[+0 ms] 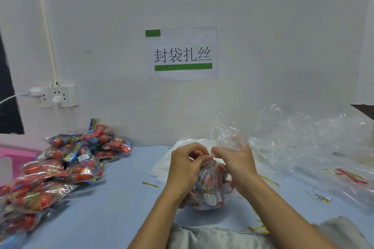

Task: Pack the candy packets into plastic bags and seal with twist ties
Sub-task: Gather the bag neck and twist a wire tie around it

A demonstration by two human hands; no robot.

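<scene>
Two bare forearms are seen from above, no sleeves visible up to the frame edge. No watch, ring, bracelet or glove is worn on the left hand (185, 164) or the right hand (235, 162). Nails are kept short, unpainted as far as can be made out. Light grey fabric (218, 236) is seen at bottom centre, between and under the arms, with a stitched seam across its top edge; which garment it is cannot be told.
</scene>
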